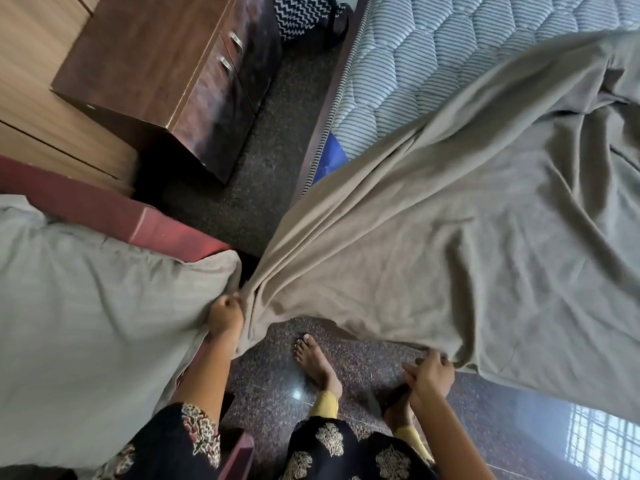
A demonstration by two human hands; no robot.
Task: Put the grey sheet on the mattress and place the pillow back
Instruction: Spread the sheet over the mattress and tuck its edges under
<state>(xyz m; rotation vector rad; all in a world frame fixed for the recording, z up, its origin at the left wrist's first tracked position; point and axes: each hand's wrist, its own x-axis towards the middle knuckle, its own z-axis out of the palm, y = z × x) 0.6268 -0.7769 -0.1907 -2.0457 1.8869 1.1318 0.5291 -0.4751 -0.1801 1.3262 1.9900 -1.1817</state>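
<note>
A grey sheet (450, 230) lies spread over the near part of a blue striped quilted mattress (433, 57) and hangs off its near edge above the floor. My left hand (225, 313) grips a bunched corner of the sheet, pulled out to the left of the bed. My right hand (431, 370) pinches the sheet's near hem lower right. The far half of the mattress is bare. A large grey pillow (86, 323) lies on a red-framed seat at the left, just beside my left hand.
A dark wooden drawer cabinet (173, 74) stands at the upper left, beside a light wood panel (31, 64). A narrow strip of dark speckled floor (263, 174) runs between cabinet and bed. My bare feet (318, 365) stand on the floor below the sheet.
</note>
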